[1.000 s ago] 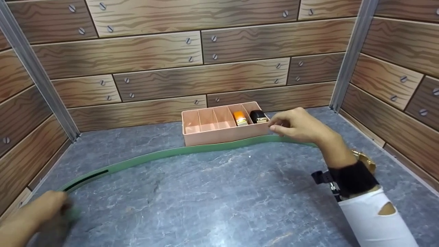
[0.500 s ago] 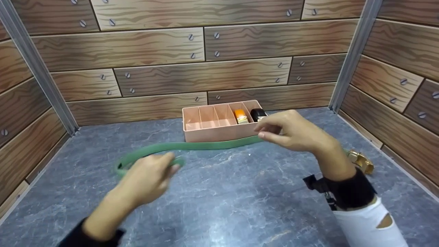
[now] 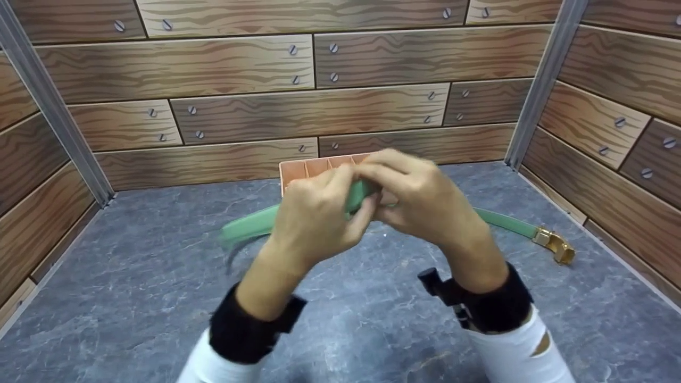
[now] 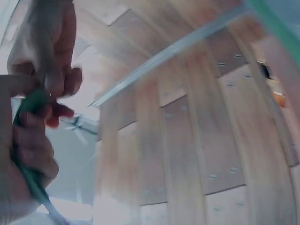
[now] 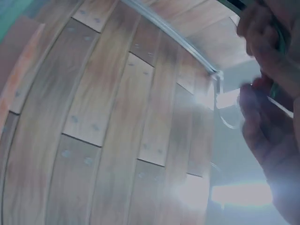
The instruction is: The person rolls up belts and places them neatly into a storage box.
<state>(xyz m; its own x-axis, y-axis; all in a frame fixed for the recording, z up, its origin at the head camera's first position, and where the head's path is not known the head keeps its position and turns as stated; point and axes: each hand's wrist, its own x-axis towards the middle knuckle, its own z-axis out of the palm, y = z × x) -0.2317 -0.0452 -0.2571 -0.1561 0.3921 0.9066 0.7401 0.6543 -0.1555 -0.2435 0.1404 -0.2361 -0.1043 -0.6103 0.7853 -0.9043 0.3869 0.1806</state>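
A green belt [image 3: 505, 222] lies across the table with its gold buckle [image 3: 556, 246] at the right. My left hand [image 3: 316, 218] grips the belt's other end, raised in front of the box; in the left wrist view the green strap [image 4: 29, 171] runs through its curled fingers. My right hand [image 3: 420, 197] meets the left one, its thumb and fingers pinching at the strap's tip. Left of the hands, the strap bends back in a loop [image 3: 250, 223]. Some of the belt is hidden behind both hands.
Behind the hands stands a pink divided box [image 3: 294, 173], partly covered. An orange item [image 4: 278, 97] shows in it in the left wrist view, with a black item [image 4: 264, 70] beside it. Wood-patterned walls [image 3: 245, 64] enclose the grey marbled table [image 3: 346, 308].
My left hand has carried the belt's end from the far left to the middle, folding the strap back. My right hand has moved left to meet it at the strap's end.
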